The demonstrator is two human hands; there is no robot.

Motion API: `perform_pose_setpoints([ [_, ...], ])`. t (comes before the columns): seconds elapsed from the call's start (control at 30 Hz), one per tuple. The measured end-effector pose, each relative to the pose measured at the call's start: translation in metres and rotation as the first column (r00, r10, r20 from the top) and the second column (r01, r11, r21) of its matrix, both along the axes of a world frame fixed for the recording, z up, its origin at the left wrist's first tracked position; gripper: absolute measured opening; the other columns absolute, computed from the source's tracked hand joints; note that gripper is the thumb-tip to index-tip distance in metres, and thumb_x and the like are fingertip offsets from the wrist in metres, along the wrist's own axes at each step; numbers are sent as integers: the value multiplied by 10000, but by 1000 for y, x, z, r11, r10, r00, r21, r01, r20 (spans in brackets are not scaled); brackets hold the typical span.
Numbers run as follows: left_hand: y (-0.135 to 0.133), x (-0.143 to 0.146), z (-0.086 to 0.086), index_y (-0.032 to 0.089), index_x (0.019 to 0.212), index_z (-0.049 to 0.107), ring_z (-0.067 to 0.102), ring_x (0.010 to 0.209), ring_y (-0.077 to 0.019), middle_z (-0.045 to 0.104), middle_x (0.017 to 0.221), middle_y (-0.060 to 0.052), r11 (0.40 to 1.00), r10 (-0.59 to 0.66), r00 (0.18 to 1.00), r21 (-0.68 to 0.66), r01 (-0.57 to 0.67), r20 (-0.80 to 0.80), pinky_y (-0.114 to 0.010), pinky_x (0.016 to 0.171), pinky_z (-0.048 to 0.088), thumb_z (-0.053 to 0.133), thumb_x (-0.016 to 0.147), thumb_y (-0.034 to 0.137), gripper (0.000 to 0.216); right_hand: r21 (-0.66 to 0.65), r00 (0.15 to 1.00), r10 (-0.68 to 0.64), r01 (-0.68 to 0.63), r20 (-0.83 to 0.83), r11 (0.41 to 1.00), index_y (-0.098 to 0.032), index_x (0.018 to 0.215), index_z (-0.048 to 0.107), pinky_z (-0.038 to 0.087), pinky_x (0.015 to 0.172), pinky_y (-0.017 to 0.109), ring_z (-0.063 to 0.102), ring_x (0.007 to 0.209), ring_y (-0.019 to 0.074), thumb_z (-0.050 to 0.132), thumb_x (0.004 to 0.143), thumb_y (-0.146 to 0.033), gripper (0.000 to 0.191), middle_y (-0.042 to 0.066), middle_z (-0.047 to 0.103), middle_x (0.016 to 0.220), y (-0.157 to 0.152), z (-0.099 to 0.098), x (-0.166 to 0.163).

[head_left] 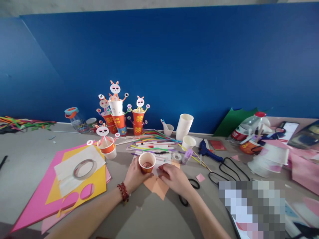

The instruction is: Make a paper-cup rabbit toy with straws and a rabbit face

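Observation:
My left hand (133,175) is wrapped round a red paper cup (147,162) with a white inside, which stands upright with its mouth toward me. To the right of the cup, my right hand (171,176) has its fingers curled together over a sheet of orange paper (157,188). Whatever those fingers may pinch is hidden. Black-handled scissors (184,200) lie partly under my right wrist. Beyond the hands are a clear tape roll (176,157) and a purple glue stick (187,156).
Rabbit-faced cup figures (138,118) stand stacked at the back, one nearer (106,144) at left. Markers and pipe cleaners (154,146) lie behind my hands. Right are white cups (184,127), a blue glue gun (209,152) and its cord. Coloured sheets with a tape ring (84,169) lie left.

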State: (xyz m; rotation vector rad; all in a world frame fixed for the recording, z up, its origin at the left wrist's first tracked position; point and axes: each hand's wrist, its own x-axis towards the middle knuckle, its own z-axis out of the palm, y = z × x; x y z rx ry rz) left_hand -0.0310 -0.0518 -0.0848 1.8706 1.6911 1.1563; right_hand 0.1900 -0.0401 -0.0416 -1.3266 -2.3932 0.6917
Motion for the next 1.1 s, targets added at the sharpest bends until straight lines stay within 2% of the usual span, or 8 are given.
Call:
perform_pose_setpoints([
  [0.2,-2,-13,13,201,1337,328,534,1215,-336,506,1291,-151,985,-168,983,42,165,74,-513,1023,438,846,623,353,895,18,1000,-4,4,13,1000,-191,958,651,423,755,254,638,936,227,576,829,-231,154,77,697,1015,-1,0,-1],
  [0.4,-5,-12,25,219,1346,357,540,1209,-309,535,1281,-154,917,-325,945,236,322,-29,-494,1018,448,685,814,279,628,-22,999,-33,34,21,999,-201,1006,662,432,784,259,646,966,239,579,805,-207,218,84,699,1052,0,2,-1],
  [0.5,-8,-10,28,226,1364,344,505,1247,-313,522,1303,-161,855,-382,919,342,390,-94,-508,1053,417,664,808,215,641,-47,998,-56,57,21,997,-218,1042,658,435,804,267,647,989,245,587,822,-250,234,79,699,1080,0,2,1],
  [0.57,-9,-12,29,227,1364,334,503,1244,-313,516,1299,-162,848,-379,921,364,385,-90,-517,1056,412,657,804,202,647,-53,997,-66,67,31,996,-218,1053,658,435,816,273,644,1001,248,587,830,-272,240,80,698,1084,-1,2,1],
  [0.67,-8,-19,31,228,1345,335,517,1226,-317,513,1289,-161,892,-334,941,306,333,-48,-522,1040,427,676,797,237,645,-53,997,-61,64,49,997,-210,1081,658,429,845,278,632,1031,252,600,813,-262,279,87,686,1120,-2,3,0],
  [0.8,-4,-33,30,220,1278,364,597,1117,-293,555,1218,-137,979,-171,982,123,160,79,-474,951,502,711,785,324,612,-28,999,-26,27,41,999,-194,992,660,425,794,258,632,970,226,574,805,-215,206,77,685,1058,-3,6,-2],
  [0.93,-2,-42,24,212,1245,414,628,1088,-281,611,1190,-113,989,-147,984,11,147,101,-451,942,516,709,773,346,572,-1,1000,11,-11,15,1000,-206,876,645,410,749,243,626,915,207,562,803,-184,113,48,684,959,-3,10,-3],
  [1.1,-1,-41,11,192,1232,475,665,1058,-307,681,1153,-113,987,-144,987,-64,149,74,-465,924,532,753,692,341,626,-4,1000,-6,6,-8,1000,-214,885,652,412,759,246,623,924,209,573,785,-174,134,47,683,997,-2,9,-3],
])
